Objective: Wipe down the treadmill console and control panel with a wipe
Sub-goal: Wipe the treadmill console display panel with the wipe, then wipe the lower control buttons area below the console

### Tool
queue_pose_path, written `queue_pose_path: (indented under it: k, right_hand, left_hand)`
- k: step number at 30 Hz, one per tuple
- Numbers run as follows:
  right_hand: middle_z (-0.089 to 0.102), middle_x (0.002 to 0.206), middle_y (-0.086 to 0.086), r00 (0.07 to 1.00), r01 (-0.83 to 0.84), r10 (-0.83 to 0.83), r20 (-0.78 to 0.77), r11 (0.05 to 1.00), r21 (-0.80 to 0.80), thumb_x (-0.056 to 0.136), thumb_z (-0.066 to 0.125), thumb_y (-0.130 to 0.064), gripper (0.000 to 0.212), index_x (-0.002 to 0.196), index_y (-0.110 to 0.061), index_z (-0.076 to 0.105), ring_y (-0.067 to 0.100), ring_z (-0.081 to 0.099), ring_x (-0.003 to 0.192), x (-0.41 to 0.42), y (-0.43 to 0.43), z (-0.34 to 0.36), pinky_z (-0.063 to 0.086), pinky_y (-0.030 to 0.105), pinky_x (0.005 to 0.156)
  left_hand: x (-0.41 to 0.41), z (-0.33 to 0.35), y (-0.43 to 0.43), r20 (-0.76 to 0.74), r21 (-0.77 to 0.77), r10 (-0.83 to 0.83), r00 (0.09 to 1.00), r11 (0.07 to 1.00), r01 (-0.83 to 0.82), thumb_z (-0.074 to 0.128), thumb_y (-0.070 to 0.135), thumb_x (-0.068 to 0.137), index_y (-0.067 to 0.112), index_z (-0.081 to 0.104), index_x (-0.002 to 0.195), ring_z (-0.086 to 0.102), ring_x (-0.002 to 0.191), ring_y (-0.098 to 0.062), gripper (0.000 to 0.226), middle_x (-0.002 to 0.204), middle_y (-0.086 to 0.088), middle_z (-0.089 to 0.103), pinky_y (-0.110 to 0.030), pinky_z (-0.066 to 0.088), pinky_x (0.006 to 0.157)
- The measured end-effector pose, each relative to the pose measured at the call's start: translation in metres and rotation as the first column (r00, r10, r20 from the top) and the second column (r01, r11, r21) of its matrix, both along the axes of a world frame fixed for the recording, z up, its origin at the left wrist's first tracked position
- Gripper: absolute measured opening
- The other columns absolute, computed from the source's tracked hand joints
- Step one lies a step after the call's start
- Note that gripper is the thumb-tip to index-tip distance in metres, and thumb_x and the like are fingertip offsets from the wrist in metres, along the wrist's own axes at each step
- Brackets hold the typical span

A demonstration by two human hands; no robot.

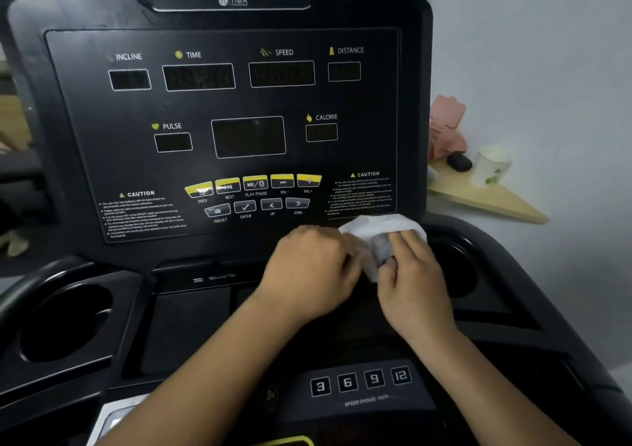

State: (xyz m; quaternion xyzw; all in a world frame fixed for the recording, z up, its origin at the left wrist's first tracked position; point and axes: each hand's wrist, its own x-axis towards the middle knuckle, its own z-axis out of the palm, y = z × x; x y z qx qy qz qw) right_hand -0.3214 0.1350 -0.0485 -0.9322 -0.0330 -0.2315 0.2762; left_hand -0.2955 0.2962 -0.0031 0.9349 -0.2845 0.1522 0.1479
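1. At the lower right corner of a black treadmill console (414,69), just under a printed caution notice (362,192), a person's two hands meet on a white wipe (376,228).
2. Bunched into a soft, crumpled wad, the wipe is bright white along its top and greyer in the folds at its middle. Its upper edge rises above the fingers and overlaps the bottom border of the control panel (85,130). A narrow tail of it hangs down between the two hands.
3. Knuckles up and fingers curled under, the left hand (307,267) grips the wipe's left side, though the contact itself is blurred.
4. Fingers of the right hand (413,274) lie over the wipe's right part, with the thumb pinching it from below.
5. Dark, unlit windows on the panel are labelled INCLINE, TIME, SPEED, DISTANCE, PULSE and CALORIE. Beneath them runs a row of yellow buttons (254,182), with grey keys marked PRESET, ENTER, UP and DOWN under that.
6. Round cup holders sit at either side of the console: the left cup holder (65,322) is well apart from the hands, and the right cup holder (460,271) is just beside the right hand.
7. Speed keys (360,380) numbered 3, 6, 9 and 12 line the lower deck, near the right forearm.
8. Beyond the console, a wooden shelf (492,202) against the pale wall carries a paper cup (492,165), a small dark object (460,162) and a pink item (444,127).
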Motion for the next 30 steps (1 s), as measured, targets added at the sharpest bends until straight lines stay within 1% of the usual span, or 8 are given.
queue_pose_path:
  k: [5, 11, 17, 20, 23, 26, 28, 30]
  right_hand:
    - [0.067, 0.095, 0.007, 0.984, -0.042, 0.022, 0.179, 0.993, 0.108, 0.089, 0.059, -0.009, 0.015, 0.096, 0.001, 0.068, 0.021, 0.063, 0.091, 0.015, 0.002, 0.024, 0.050, 0.027, 0.081]
    - [0.073, 0.100, -0.003, 0.976, -0.217, 0.171, 0.134, 0.779, 0.588, 0.084, 0.069, 0.001, 0.024, 0.104, -0.012, 0.071, 0.008, 0.069, 0.096, 0.031, 0.016, 0.069, 0.056, 0.029, 0.087]
    - [0.065, 0.114, -0.008, 0.983, -0.121, 0.186, -0.015, 0.700, 0.703, 0.082, 0.073, -0.010, 0.046, 0.121, -0.028, 0.059, 0.003, 0.064, 0.102, 0.034, 0.029, 0.086, 0.054, 0.022, 0.083]
    - [0.071, 0.112, 0.005, 0.863, 0.043, 0.430, -0.263, 0.458, 0.888, 0.092, 0.065, -0.028, 0.033, 0.123, -0.017, 0.061, 0.018, 0.069, 0.101, 0.033, 0.037, 0.087, 0.054, 0.039, 0.091]
    - [0.073, 0.108, 0.013, 0.748, 0.076, 0.622, -0.232, 0.267, 0.961, 0.095, 0.060, -0.019, 0.025, 0.116, -0.009, 0.067, 0.028, 0.070, 0.101, 0.032, 0.045, 0.093, 0.054, 0.044, 0.090]
    - [0.074, 0.101, 0.012, 0.796, 0.031, 0.571, -0.201, 0.293, 0.956, 0.090, 0.065, -0.011, 0.022, 0.111, -0.007, 0.068, 0.026, 0.072, 0.089, 0.036, 0.051, 0.096, 0.055, 0.035, 0.073]
    - [0.069, 0.086, 0.011, 0.817, 0.009, 0.544, -0.190, 0.317, 0.949, 0.089, 0.065, -0.008, 0.020, 0.108, -0.001, 0.068, 0.018, 0.063, 0.068, 0.037, 0.055, 0.098, 0.049, 0.026, 0.058]
    - [0.060, 0.074, 0.008, 0.837, 0.010, 0.524, -0.157, 0.273, 0.962, 0.091, 0.063, -0.009, 0.017, 0.104, 0.001, 0.068, 0.015, 0.052, 0.062, 0.040, 0.055, 0.100, 0.046, 0.022, 0.054]
  left_hand:
    - [0.021, 0.023, 0.009, -0.153, -0.420, 0.077, 0.985, 0.898, -0.135, 0.066, 0.028, 0.089, 0.016, 0.066, 0.071, 0.055, 0.058, -0.012, 0.021, 0.064, 0.005, 0.062, -0.028, 0.045, 0.057]
    - [0.026, 0.044, 0.011, -0.626, -0.663, -0.208, 0.752, 0.649, -0.373, 0.080, 0.012, 0.080, 0.015, 0.057, 0.108, 0.064, 0.069, -0.012, 0.036, 0.084, 0.002, 0.070, -0.023, 0.048, 0.064]
    - [0.017, 0.063, 0.029, -0.519, -0.817, -0.352, 0.779, 0.472, -0.331, 0.062, 0.006, 0.093, 0.012, 0.072, 0.076, 0.054, 0.058, -0.007, 0.020, 0.061, 0.003, 0.062, -0.021, 0.043, 0.062]
    - [0.016, 0.064, 0.040, -0.542, -0.839, -0.441, 0.716, 0.331, -0.432, 0.058, 0.018, 0.097, 0.014, 0.065, 0.067, 0.051, 0.061, -0.015, 0.031, 0.064, -0.003, 0.057, -0.028, 0.042, 0.060]
    - [0.008, 0.063, 0.050, -0.536, -0.843, -0.553, 0.638, 0.317, -0.434, 0.066, 0.029, 0.090, 0.000, 0.066, 0.104, 0.066, 0.084, -0.028, 0.033, 0.093, -0.016, 0.069, -0.039, 0.054, 0.079]
    - [0.003, 0.058, 0.059, -0.559, -0.819, -0.384, 0.734, 0.394, -0.417, 0.075, 0.012, 0.085, 0.006, 0.066, 0.113, 0.071, 0.085, -0.023, 0.030, 0.101, -0.013, 0.073, -0.034, 0.059, 0.076]
    - [0.003, 0.057, 0.066, -0.579, -0.801, -0.227, 0.783, 0.338, -0.494, 0.070, 0.010, 0.089, 0.010, 0.071, 0.097, 0.068, 0.069, -0.018, 0.008, 0.086, -0.009, 0.073, -0.028, 0.055, 0.060]
    - [0.004, 0.056, 0.075, -0.582, -0.793, -0.086, 0.808, 0.280, -0.541, 0.066, 0.016, 0.093, 0.018, 0.069, 0.072, 0.056, 0.053, -0.011, 0.021, 0.063, 0.003, 0.065, -0.020, 0.043, 0.048]
